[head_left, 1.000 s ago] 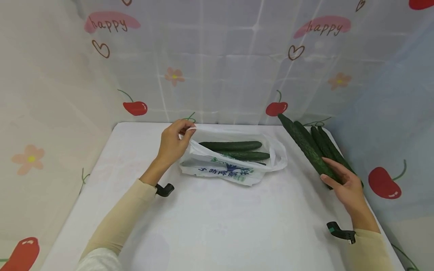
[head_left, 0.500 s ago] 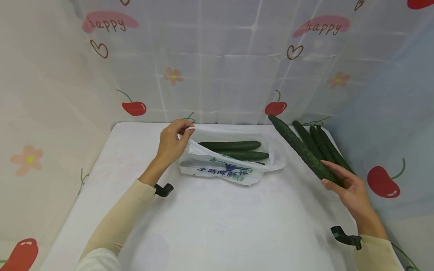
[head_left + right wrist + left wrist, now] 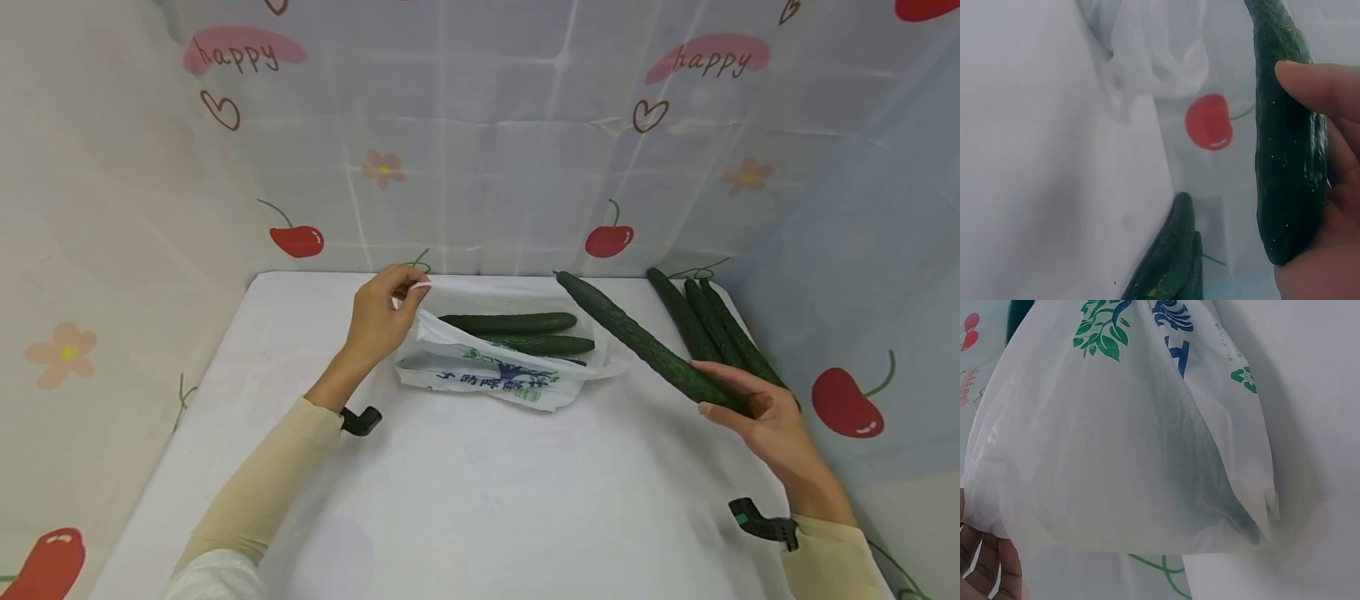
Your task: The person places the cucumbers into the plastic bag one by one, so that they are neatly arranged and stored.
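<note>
My left hand (image 3: 382, 315) pinches the left end of a white plastic bag (image 3: 442, 371) printed with blue characters and a tree, holding its mouth up. Inside the bag lie cucumbers (image 3: 517, 323), two of them plain to see and part of another dark one below. In my right hand (image 3: 772, 429) is a long cucumber (image 3: 637, 337), gripped near its lower end, its far tip pointing up and left toward the bag's right side. The right wrist view shows the thumb against the held cucumber (image 3: 1288, 156). In the left wrist view the bag (image 3: 1097, 456) hides most of its contents.
Three more cucumbers (image 3: 712, 325) lie side by side along the right back edge of the white table (image 3: 480, 500). Curtains (image 3: 495, 133) printed with cherries and flowers stand behind the table and at both sides.
The held cucumber has come away from the other cucumbers, its tip swinging left and down toward the bag. My left hand keeps its hold on the bag, nearly still.
</note>
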Demonstrator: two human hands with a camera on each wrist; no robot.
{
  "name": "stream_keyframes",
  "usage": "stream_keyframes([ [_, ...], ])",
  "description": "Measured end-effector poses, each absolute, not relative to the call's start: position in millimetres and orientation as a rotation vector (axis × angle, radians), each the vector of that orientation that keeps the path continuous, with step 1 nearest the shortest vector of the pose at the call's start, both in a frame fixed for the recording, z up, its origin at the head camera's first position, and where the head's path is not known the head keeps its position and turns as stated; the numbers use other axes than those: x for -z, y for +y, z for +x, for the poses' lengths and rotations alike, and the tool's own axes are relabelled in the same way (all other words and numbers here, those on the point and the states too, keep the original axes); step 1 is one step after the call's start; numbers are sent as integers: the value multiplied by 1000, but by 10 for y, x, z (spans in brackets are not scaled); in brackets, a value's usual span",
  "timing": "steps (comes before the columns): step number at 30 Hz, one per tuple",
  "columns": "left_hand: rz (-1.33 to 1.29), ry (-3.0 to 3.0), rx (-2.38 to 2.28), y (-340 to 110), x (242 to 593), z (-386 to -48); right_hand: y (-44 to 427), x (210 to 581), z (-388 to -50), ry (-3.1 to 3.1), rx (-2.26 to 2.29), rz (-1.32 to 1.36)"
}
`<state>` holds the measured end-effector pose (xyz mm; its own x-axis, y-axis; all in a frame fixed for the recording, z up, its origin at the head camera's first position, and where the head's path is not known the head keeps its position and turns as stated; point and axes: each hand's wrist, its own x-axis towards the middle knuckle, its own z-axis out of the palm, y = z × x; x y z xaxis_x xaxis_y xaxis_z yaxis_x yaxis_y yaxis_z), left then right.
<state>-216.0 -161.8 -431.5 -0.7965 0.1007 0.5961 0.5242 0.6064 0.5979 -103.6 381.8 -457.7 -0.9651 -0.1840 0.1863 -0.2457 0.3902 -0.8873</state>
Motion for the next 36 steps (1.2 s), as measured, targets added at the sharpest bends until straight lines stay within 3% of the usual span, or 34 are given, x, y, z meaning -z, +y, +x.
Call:
stream_keyframes([
  [21, -492, -2297, 1157, -1613, 4329, -2152, 3573, 4564, -1303, -2757, -1556, 636],
  [36, -495, -2295, 1172, -1614, 4363, -2147, 3220, 4582, -1766, -2816, -1398, 772],
])
